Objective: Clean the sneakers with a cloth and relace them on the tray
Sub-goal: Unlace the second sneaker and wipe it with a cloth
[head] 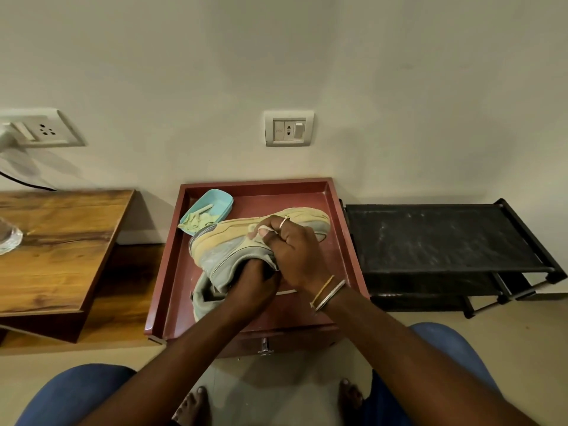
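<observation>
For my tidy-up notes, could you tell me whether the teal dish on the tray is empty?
No, the teal dish holds a heap of pale laces.

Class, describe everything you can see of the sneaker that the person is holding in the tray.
The sneaker has a tan, suede-looking upper with grey-blue panels and a thick pale tan sole. It lies tilted on its side within the red-brown tray, sole towards the wall, toe to the right. The left hand reaches in at its opening, fingers hidden. The right hand grips its upper from above. No laces show on it.
</observation>
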